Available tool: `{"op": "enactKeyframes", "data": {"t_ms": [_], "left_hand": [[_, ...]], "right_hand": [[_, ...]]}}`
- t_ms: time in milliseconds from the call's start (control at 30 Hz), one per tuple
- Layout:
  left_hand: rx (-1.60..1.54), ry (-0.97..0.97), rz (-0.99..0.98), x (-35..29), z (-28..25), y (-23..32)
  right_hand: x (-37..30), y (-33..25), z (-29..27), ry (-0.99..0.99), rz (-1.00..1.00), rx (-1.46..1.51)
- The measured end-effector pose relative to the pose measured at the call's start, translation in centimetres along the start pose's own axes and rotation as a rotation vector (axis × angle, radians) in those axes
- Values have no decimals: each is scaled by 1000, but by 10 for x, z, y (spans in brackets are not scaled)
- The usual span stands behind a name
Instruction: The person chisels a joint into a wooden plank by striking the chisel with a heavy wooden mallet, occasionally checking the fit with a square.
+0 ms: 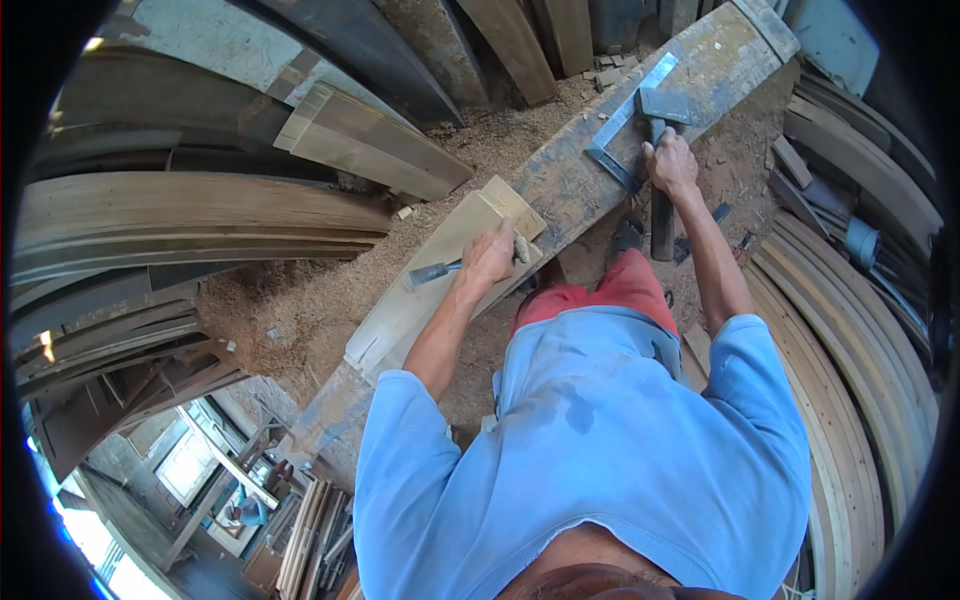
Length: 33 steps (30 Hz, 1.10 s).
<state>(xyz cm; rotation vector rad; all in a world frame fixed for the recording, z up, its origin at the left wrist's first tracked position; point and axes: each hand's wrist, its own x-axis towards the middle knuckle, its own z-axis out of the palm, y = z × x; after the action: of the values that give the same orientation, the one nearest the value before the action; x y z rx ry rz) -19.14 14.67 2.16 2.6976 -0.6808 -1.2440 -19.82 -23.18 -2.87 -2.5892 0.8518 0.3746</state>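
Note:
My left hand (490, 252) is closed around a chisel (432, 273) over a pale wooden board (400, 300). The chisel's flat blade points left and its handle end comes out on the right side of the fist. A second short pale wood piece (512, 207) lies at the board's far end. My right hand (671, 160) grips a hammer (665, 104) by its dark handle, just below the blocky grey head. Beside the hammer head, a metal try square (631, 112) lies on the long worn bench plank (560, 170).
Wood shavings (300, 290) cover the ground beyond the bench. Stacked boards (200, 215) stand at the left, and more long planks (830, 390) curve along the right. A pale wooden beam (375, 145) lies past the bench. Dark tools (685, 248) rest on the ground near my right forearm.

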Motion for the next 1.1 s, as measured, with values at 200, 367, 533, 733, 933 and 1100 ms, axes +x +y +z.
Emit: {"op": "enactKeyframes", "data": {"t_ms": [200,367,533,733,933,1100], "left_hand": [[-99,97,215,-1,-3,20],[-541,470,263,-12,-71,42],[-922,840,261,0,-127,32],[-910,865,391,26,-113,25],[-946,843,405,31,-88,23],[-961,819,388,26,-80,29]], "right_hand": [[-33,-17,-6,114,-147,-105],[-57,-31,-4,47,-218,159],[-44,-5,9,106,57,89],[-15,37,34,-37,73,99],[-35,11,-42,-84,-74,488],[-75,-30,-86,176,-284,739]]}}
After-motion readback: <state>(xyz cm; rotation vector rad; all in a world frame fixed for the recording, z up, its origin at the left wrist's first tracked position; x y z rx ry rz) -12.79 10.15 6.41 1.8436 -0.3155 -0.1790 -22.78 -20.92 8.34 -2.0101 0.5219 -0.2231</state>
